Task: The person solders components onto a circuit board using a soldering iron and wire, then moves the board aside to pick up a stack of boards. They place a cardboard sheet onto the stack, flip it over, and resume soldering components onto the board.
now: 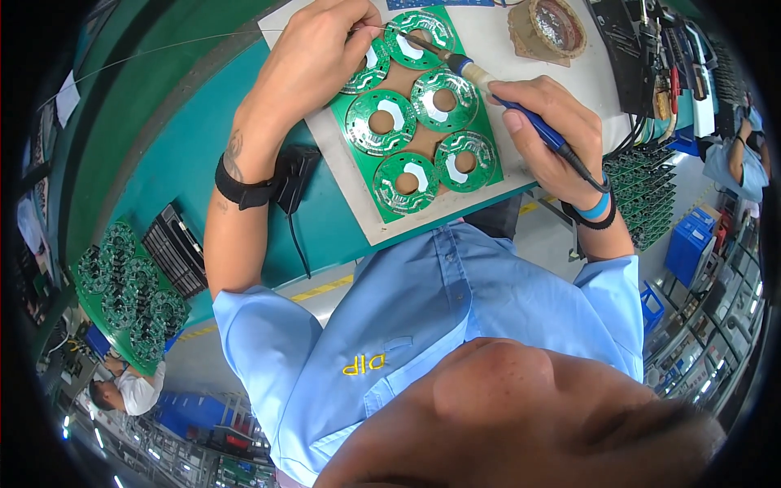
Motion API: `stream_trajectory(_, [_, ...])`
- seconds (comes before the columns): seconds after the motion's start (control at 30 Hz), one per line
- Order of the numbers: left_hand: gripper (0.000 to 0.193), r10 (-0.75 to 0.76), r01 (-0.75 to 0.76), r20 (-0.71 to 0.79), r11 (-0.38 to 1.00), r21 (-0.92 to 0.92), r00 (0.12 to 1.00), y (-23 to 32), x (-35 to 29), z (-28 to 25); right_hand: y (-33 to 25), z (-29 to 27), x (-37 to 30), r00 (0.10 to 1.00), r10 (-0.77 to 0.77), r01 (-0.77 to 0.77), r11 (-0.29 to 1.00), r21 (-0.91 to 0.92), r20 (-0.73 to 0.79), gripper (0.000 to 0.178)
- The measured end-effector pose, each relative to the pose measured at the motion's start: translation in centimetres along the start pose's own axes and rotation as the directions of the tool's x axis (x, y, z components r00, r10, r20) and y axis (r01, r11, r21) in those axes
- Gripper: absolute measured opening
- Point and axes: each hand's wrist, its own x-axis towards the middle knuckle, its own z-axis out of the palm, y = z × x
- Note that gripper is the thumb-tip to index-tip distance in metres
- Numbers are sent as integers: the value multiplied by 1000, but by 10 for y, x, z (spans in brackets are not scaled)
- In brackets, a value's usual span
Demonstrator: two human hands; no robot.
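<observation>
A panel of several round green circuit boards [381, 122] lies in front of me on a pale flat sheet [358, 199]. Each round board has a hole in its middle and a white patch. My left hand [319, 61] pinches a thin solder wire [203, 35] over the panel's far left part; the wire trails off to the left. In my right hand [557, 134] is a soldering iron [533, 118] with a blue handle, held like a pen. Its tip reaches the far right round board, close to the wire's end. Whether tip and wire touch is too small to tell.
A round tip-cleaning pot [556, 28] stands at the far right. Tools [675, 69] crowd the bench beyond it. On the left are a black slotted tray [175, 250] and a populated board panel [130, 293]. A black wrist-strap box [294, 179] hangs by my left wrist.
</observation>
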Motion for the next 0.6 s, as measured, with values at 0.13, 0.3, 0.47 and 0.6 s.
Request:
stream_trajectory(0.13, [11, -16, 39, -166, 990, 136, 986, -3, -3, -1, -2, -19, -19, 1000, 20, -20, 998, -66, -2, 26])
stream_trajectory(0.3, [13, 204, 38, -403, 856, 516, 892, -35, -7, -2, 21, -16, -56, 939, 127, -165, 982, -94, -319, 26])
stream_trajectory(0.47, [18, 332, -104, -354, 841, 532, 874, -42, -14, -6, 46, -2, -81, 822, 195, -213, 977, 28, -535, 29])
stream_trajectory(0.6, [28, 144, -88, -92, 888, 452, 985, -52, -22, 0, 64, 15, -83, 777, 189, -101, 979, 178, -601, 30])
